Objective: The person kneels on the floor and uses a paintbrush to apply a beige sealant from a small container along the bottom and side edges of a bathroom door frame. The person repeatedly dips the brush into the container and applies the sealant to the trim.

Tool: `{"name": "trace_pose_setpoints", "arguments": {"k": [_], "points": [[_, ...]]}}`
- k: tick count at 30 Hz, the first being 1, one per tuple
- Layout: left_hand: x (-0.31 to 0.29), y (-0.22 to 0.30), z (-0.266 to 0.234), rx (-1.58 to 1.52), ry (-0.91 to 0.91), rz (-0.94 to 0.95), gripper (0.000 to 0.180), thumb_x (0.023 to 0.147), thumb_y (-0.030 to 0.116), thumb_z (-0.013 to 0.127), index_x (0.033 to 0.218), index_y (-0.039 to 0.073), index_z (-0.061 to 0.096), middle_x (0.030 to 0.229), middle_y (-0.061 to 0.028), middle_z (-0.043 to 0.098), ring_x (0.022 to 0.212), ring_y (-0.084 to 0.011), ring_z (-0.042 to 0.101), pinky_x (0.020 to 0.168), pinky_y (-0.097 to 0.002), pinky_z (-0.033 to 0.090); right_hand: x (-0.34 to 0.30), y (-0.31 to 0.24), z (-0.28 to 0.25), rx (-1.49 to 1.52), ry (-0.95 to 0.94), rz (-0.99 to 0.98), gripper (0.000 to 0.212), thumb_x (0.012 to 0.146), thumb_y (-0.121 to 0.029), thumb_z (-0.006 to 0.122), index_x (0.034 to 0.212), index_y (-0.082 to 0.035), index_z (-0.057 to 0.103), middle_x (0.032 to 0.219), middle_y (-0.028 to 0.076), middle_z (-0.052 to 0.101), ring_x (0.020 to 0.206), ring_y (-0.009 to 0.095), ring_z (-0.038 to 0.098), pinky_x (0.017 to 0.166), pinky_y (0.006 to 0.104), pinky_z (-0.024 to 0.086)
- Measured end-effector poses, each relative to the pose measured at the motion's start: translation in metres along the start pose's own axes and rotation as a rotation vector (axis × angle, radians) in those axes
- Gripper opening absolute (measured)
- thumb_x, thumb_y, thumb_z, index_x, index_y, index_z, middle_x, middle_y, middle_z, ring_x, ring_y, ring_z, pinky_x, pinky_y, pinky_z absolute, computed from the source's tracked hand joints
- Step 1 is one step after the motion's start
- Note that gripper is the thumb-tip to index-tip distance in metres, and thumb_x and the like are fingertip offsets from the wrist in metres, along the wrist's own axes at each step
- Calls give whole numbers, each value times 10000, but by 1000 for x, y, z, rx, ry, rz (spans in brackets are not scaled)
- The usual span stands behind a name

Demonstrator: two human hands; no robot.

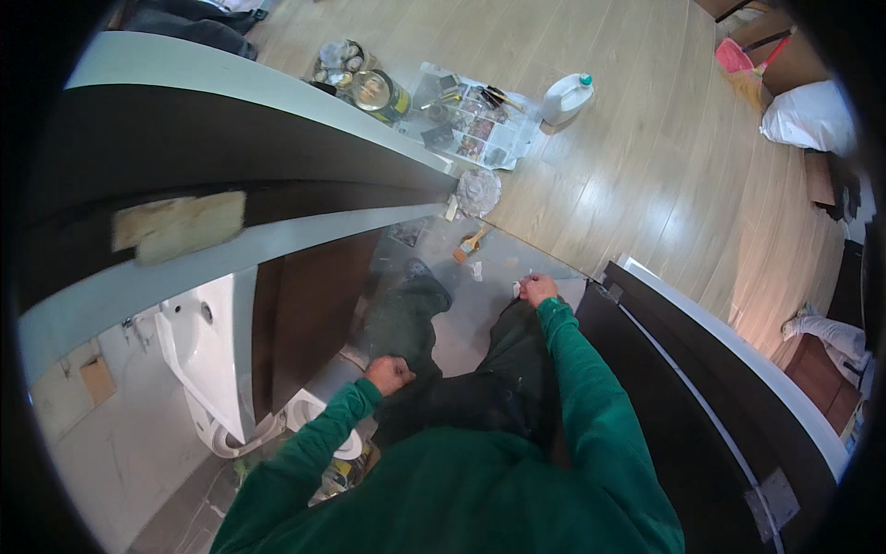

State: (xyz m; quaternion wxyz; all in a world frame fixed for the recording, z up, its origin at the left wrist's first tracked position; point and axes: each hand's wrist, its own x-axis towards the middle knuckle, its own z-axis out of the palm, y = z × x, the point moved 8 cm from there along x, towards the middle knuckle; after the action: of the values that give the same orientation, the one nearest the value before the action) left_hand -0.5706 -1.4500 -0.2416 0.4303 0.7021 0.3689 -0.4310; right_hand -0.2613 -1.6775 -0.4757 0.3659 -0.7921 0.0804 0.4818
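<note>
My left hand (390,373) rests on my left thigh with its fingers curled closed; what they hold, if anything, is hidden. My right hand (537,289) is farther forward, over my right knee, and its fingers are pinched together. A small white scrap (517,290) shows at its fingertips, too small to name. Ahead of my hands, on the grey floor of the doorway, lies a paintbrush (469,244) with a light handle and brownish bristles. A white flake (476,270) lies near it. Beyond the brush sits a round container in crumpled wrapping (479,192).
A dark door panel (683,388) stands at my right, a dark door frame (231,148) at my left. A white washbasin (217,342) is at left. Beyond the doorway are a paint tin (377,94), newspaper (498,148) with tools and a white jug (566,100).
</note>
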Motion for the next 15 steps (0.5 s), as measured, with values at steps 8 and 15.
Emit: {"name": "trace_pose_setpoints", "arguments": {"k": [8, 15], "points": [[181, -2, -82, -204, 206, 153, 231, 887, 213, 690, 800, 2, 655, 682, -103, 678, 575, -179, 683, 610, -356, 540, 99, -43, 90, -718, -30, -454, 265, 820, -267, 680, 933, -41, 758, 849, 188, 732, 816, 330, 717, 791, 419, 573], [380, -5, -77, -204, 527, 169, 383, 885, 355, 715, 832, -23, 689, 770, -90, 709, 637, -183, 682, 658, -365, 527, 195, -57, 167, -1195, -160, -649, 320, 805, -214, 669, 1088, -66, 693, 1075, 185, 711, 950, 361, 699, 838, 447, 567]]}}
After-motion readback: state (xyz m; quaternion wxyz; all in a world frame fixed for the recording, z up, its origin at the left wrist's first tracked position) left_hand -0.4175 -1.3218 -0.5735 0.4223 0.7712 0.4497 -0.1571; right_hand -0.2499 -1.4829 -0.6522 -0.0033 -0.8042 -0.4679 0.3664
